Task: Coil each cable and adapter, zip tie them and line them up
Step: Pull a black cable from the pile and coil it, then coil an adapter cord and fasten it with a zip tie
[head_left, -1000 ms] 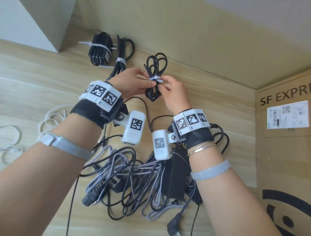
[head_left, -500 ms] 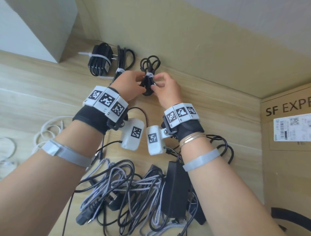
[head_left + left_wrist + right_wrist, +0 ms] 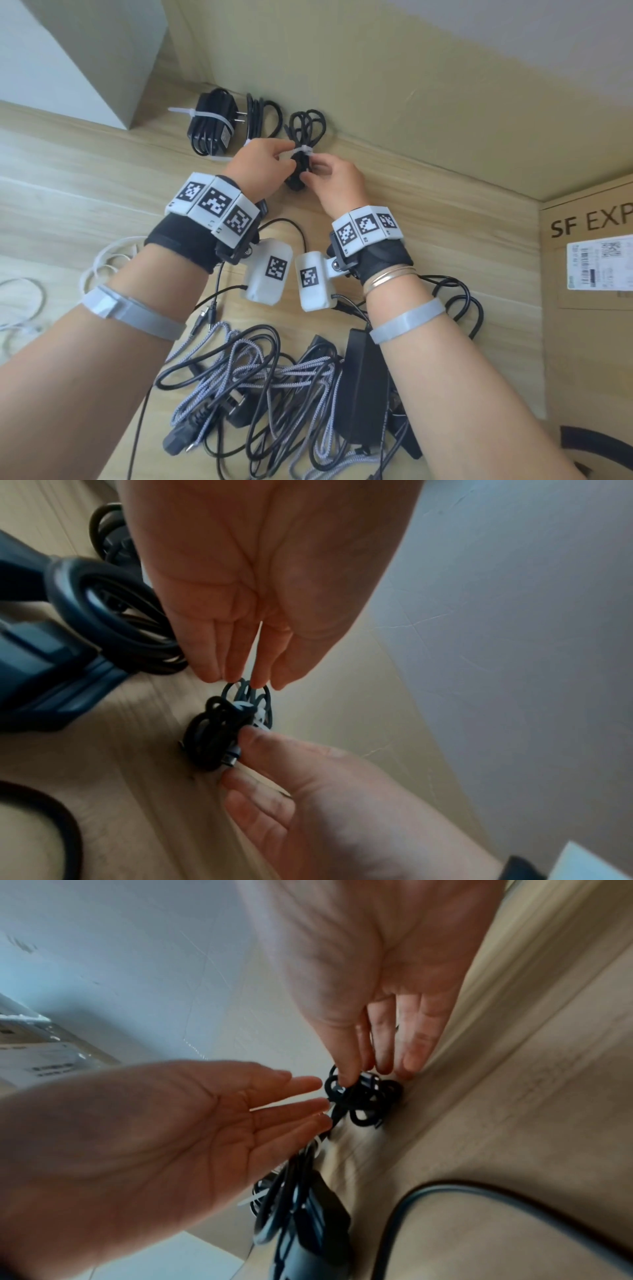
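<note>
A coiled black cable (image 3: 307, 126) bound with a white zip tie (image 3: 302, 150) lies on the wooden surface against the wall, just right of two other tied bundles. My left hand (image 3: 269, 164) has straight fingers whose tips only touch the coil's (image 3: 215, 729) top loops. My right hand (image 3: 339, 181) pinches the coil's near end between thumb and forefinger (image 3: 251, 737), by its metal plug. In the right wrist view both hands meet at the coil (image 3: 363, 1099), and the left hand (image 3: 171, 1123) is flat and spread.
A zip-tied black adapter (image 3: 209, 126) and a tied black cable (image 3: 263, 113) line the wall at the left. A tangled pile of cables (image 3: 267, 383) with a black power brick (image 3: 363, 377) lies under my forearms. White cables (image 3: 109, 253) lie left, a cardboard box (image 3: 589, 308) stands right.
Both hands carried the tied coil away from me to the wall and set it down beside the other bundles. The left hand's fingers have straightened off it.
</note>
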A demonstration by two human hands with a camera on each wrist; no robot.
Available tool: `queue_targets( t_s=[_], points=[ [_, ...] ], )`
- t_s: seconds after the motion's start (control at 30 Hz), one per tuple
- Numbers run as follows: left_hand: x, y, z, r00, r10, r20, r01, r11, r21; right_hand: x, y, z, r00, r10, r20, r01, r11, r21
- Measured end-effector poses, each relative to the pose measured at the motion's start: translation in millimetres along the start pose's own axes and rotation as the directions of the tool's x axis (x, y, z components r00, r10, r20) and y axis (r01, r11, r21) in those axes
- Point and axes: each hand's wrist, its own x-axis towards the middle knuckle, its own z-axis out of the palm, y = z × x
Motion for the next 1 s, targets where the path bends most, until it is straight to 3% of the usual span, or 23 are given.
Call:
queue_targets(
  t_s=[0.3,0.63,1.0],
  points=[
    [-17,10,-5,0.999,0.035,0.016,-0.035,0.999,0.025,-21,-3,-22,0.998,0.034,-0.051,-0.039,0.995,-0.093],
    [-59,25,5,0.99,0.121,0.078,-0.124,0.992,0.028,-67,-2,-39,0.999,0.05,-0.002,-0.049,0.992,-0.117],
    [-103,25,23,0.964,0.148,0.222,-0.173,0.98,0.096,-115,10,-40,0.991,0.09,0.098,-0.072,0.982,-0.173]
  ],
)
